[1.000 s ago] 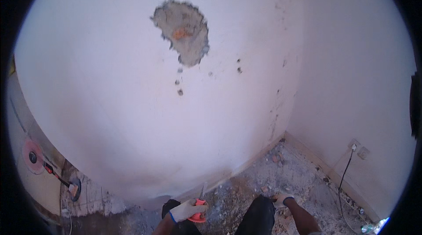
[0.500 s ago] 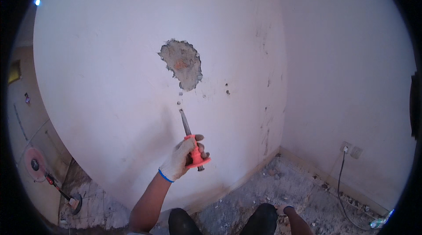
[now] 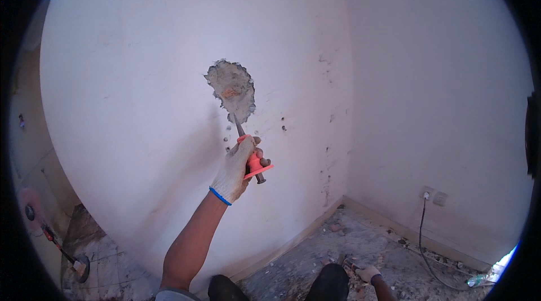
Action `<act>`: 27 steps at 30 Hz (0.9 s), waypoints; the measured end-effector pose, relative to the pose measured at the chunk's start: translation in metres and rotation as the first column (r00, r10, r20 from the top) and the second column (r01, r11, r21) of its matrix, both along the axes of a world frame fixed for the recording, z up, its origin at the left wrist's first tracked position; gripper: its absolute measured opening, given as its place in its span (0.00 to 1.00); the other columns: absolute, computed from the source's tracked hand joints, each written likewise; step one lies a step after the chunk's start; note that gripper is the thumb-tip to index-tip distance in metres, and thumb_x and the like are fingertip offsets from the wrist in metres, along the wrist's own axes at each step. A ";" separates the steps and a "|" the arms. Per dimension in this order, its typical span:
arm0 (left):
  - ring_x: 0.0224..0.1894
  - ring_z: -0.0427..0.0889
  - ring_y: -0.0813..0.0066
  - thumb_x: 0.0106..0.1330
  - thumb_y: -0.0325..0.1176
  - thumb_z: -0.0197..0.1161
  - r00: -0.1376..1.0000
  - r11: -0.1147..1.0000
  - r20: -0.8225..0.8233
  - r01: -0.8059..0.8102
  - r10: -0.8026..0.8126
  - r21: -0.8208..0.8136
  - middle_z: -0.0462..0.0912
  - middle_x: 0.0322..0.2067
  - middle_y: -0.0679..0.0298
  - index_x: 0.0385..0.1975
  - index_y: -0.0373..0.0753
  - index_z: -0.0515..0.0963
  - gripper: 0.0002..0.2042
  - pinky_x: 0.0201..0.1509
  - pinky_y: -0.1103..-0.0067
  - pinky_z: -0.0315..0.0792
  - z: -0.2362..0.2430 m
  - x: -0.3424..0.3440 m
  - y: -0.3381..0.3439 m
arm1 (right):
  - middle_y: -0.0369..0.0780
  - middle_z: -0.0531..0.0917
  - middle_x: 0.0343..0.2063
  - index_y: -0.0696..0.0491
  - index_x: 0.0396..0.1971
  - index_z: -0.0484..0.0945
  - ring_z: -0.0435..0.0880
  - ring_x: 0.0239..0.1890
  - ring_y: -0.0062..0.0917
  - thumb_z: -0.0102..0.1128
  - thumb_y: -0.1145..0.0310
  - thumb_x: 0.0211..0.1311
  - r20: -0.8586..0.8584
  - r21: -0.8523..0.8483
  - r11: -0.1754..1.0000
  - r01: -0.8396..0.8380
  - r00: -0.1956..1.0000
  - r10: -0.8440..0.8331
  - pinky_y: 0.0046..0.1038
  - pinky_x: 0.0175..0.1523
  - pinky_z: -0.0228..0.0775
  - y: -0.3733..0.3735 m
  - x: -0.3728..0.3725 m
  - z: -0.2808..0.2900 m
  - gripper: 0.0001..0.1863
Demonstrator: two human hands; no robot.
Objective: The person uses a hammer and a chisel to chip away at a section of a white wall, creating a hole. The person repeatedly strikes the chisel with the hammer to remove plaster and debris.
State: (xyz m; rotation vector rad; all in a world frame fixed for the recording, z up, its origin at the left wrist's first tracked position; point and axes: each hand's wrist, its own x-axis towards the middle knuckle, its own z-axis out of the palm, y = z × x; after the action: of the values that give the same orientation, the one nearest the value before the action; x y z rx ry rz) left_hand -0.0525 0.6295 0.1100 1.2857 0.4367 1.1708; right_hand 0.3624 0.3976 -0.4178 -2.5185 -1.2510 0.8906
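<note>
My left hand (image 3: 234, 171), in a pale knit glove with a blue cuff, is closed around the orange-red guarded grip of a chisel (image 3: 240, 128). The chisel slants up and its tip meets the bottom edge of a rough chipped patch (image 3: 232, 88) in the white wall, where grey mortar and a spot of red brick show. Low at the right, beside my knee, my gloved right hand (image 3: 369, 273) is closed on the handle of what looks like a hammer (image 3: 350, 265), partly hidden by the knee.
Small holes (image 3: 283, 124) mark the wall right of the patch. Debris and dust cover the floor (image 3: 282, 270). A black cord (image 3: 421, 239) runs from a wall socket (image 3: 426, 194) down to the floor at right. A standing fan (image 3: 35, 216) is at far left.
My left hand has raised the chisel from below the small holes to the patch's lower edge. My right hand has come further into view, showing the tool it holds. The view has shifted slightly.
</note>
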 end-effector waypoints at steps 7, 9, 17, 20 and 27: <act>0.36 0.80 0.73 0.76 0.45 0.58 0.998 0.998 0.058 -0.003 0.007 -0.070 0.76 0.33 0.65 0.54 0.36 0.70 0.19 0.47 0.72 0.80 -0.001 0.019 0.022 | 0.39 0.82 0.26 0.61 0.53 0.77 0.82 0.22 0.22 0.61 0.68 0.65 -0.418 0.602 0.672 0.431 0.887 -0.194 0.28 0.28 0.75 -0.072 -0.060 0.200 0.19; 0.35 0.82 0.71 0.74 0.44 0.60 0.993 0.998 0.114 -0.015 0.022 -0.058 0.77 0.33 0.65 0.53 0.37 0.71 0.19 0.46 0.72 0.80 -0.005 0.020 0.023 | 0.38 0.80 0.26 0.58 0.50 0.75 0.79 0.22 0.21 0.60 0.70 0.66 -0.528 0.702 0.491 0.516 0.839 -0.128 0.28 0.29 0.73 -0.076 -0.086 0.237 0.15; 0.43 0.80 0.74 0.75 0.39 0.60 0.886 0.965 0.463 0.154 -0.041 -0.210 0.74 0.41 0.64 0.47 0.40 0.71 0.11 0.46 0.72 0.80 0.006 0.003 0.027 | 0.28 0.67 0.23 0.52 0.39 0.70 0.69 0.25 0.12 0.58 0.73 0.69 -0.355 0.867 0.414 0.277 0.927 0.124 0.24 0.29 0.64 -0.059 -0.142 0.302 0.05; 0.42 0.79 0.74 0.76 0.38 0.60 0.884 0.972 0.467 0.122 -0.015 -0.200 0.75 0.41 0.64 0.48 0.39 0.71 0.11 0.48 0.72 0.80 0.011 0.007 0.023 | 0.36 0.77 0.26 0.57 0.47 0.73 0.79 0.23 0.21 0.60 0.72 0.65 -0.544 0.747 0.500 0.438 0.835 0.081 0.27 0.28 0.71 -0.047 -0.162 0.318 0.12; 0.43 0.79 0.72 0.78 0.41 0.58 0.897 0.988 0.419 0.154 -0.143 0.006 0.73 0.40 0.63 0.44 0.39 0.71 0.12 0.50 0.69 0.83 0.021 0.013 0.031 | 0.36 0.78 0.27 0.59 0.52 0.71 0.78 0.22 0.18 0.58 0.69 0.66 -0.527 0.836 0.383 0.393 0.770 0.360 0.24 0.27 0.70 -0.014 -0.200 0.356 0.18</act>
State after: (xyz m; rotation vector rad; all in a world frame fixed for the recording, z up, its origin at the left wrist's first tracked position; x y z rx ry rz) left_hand -0.0398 0.6604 0.1315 0.9868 0.0351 1.2642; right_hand 0.1626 0.3837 -0.0617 -1.1061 -0.9961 0.6281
